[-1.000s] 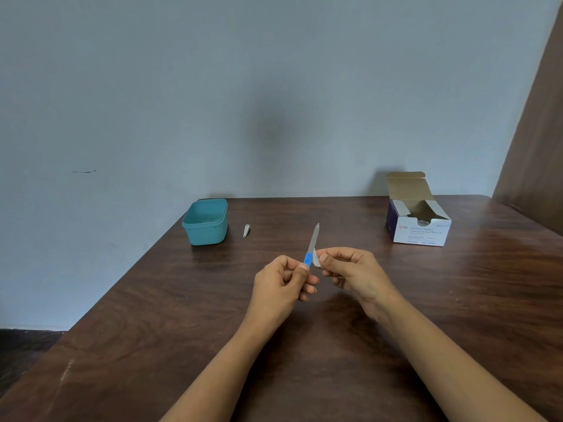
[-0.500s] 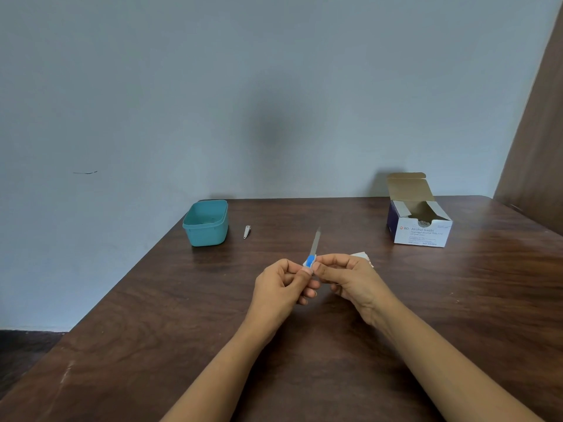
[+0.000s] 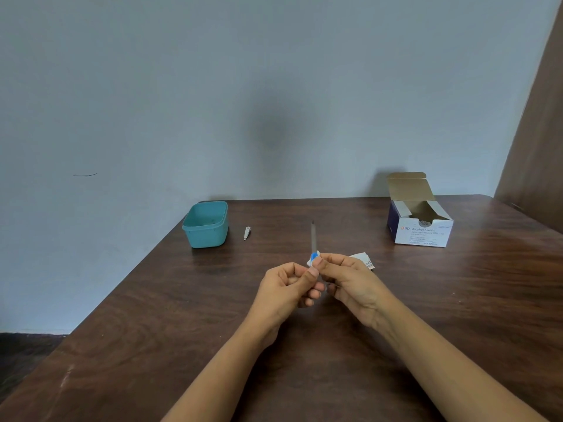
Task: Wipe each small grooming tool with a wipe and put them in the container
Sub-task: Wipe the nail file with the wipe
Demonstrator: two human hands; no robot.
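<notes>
Since 1 second earlier, the wipe (image 3: 309,262) slid down the nail file (image 3: 313,239) at frame centre; right hand (image 3: 350,278) pinched it, left hand (image 3: 286,284) gripped the handle. Clipper (image 3: 247,233) lay unwiped beside the seemingly empty container (image 3: 206,236), centre left.

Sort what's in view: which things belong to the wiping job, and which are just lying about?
Job: nail file in left hand; wipe pinched by right hand; nail clipper; teal container; swab box.
Lying about: paper packet on the table, behind the right hand.
</notes>
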